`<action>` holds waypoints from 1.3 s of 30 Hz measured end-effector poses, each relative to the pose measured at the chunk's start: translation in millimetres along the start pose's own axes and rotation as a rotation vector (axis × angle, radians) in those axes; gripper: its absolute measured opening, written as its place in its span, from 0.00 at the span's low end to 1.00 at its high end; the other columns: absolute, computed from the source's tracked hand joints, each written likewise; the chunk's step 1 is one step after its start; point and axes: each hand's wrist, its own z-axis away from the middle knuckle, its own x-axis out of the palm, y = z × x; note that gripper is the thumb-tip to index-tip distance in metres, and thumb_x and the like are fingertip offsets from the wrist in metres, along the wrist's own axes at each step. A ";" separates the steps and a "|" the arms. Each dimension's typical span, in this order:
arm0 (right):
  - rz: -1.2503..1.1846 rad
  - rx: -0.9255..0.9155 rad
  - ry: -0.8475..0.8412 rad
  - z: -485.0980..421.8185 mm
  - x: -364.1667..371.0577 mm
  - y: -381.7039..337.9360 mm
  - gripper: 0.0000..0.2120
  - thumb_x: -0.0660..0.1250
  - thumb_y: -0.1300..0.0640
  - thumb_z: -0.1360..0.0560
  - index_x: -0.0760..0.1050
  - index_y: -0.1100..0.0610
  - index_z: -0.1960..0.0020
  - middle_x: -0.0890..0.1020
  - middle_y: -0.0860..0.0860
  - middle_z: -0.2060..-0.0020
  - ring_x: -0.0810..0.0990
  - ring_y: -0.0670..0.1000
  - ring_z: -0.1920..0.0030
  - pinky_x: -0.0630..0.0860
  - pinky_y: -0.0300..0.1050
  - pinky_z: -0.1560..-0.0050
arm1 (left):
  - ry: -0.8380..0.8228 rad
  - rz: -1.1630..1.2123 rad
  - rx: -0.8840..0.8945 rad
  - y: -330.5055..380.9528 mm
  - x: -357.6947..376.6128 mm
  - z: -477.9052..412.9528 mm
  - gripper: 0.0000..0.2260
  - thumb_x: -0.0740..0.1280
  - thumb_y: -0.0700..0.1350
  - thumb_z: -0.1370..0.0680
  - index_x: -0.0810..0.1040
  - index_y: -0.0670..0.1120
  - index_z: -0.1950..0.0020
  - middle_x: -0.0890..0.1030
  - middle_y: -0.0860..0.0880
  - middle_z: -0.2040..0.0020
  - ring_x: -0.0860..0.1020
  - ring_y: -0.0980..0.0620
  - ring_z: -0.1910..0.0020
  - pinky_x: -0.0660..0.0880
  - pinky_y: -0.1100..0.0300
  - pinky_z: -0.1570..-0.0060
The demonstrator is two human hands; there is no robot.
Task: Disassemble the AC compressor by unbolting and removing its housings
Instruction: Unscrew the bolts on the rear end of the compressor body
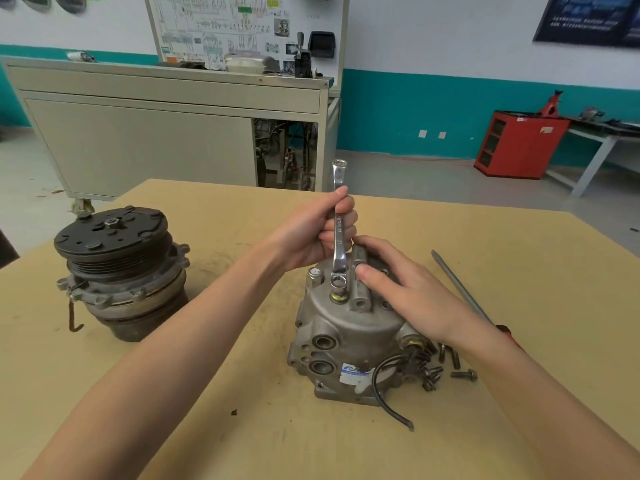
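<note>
A grey aluminium compressor housing (349, 327) stands on the tan table (242, 393), with a black wire trailing from its right side. My left hand (313, 233) grips a silver ring wrench (338, 223) whose lower ring sits on a brass-coloured bolt (338, 297) on the housing's top. My right hand (398, 289) lies flat on the top of the housing, fingers straight, thumb against a raised port block (360, 292). The wrench shaft points up and away from me.
A second compressor section with a black clutch pulley (114, 268) stands at the left. Several loose bolts (440, 370) lie right of the housing. A long screwdriver (464, 289) with a red handle lies at the right. A cabinet and red rack stand beyond.
</note>
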 end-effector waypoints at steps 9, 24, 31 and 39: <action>0.010 -0.001 0.008 -0.4 0.5 0.0 0.34 0.53 0.33 0.33 0.64 0.45 0.30 0.71 0.43 0.34 0.69 0.43 0.34 0.65 0.46 0.33 | -0.175 -0.396 -0.218 27.3 -10.1 -5.0 0.17 0.51 0.48 0.19 0.74 0.46 0.61 0.54 0.52 0.70 0.53 0.56 0.73 0.58 0.70 0.76; 0.009 -0.004 0.016 1.2 1.8 2.7 0.32 0.53 0.34 0.30 0.62 0.42 0.29 0.69 0.42 0.32 0.66 0.41 0.34 0.65 0.42 0.33 | 0.802 -0.341 0.422 -32.9 11.2 127.9 0.10 0.65 0.46 0.21 0.78 0.45 0.61 0.68 0.51 0.72 0.62 0.56 0.75 0.59 0.64 0.76; 0.008 -0.013 0.027 0.9 2.0 3.8 0.31 0.53 0.33 0.31 0.63 0.42 0.30 0.69 0.42 0.33 0.67 0.42 0.33 0.64 0.44 0.33 | 0.833 -1.695 0.730 -56.8 83.5 134.8 0.26 0.54 0.48 0.15 0.65 0.47 0.74 0.60 0.49 0.80 0.57 0.60 0.83 0.60 0.72 0.72; 0.021 -0.031 0.027 1.1 1.9 5.2 0.25 0.56 0.38 0.26 0.63 0.42 0.30 0.69 0.43 0.32 0.66 0.43 0.33 0.64 0.44 0.32 | 0.673 -1.902 1.099 -76.6 110.0 128.6 0.06 0.66 0.43 0.21 0.72 0.43 0.55 0.73 0.47 0.72 0.69 0.48 0.74 0.67 0.55 0.74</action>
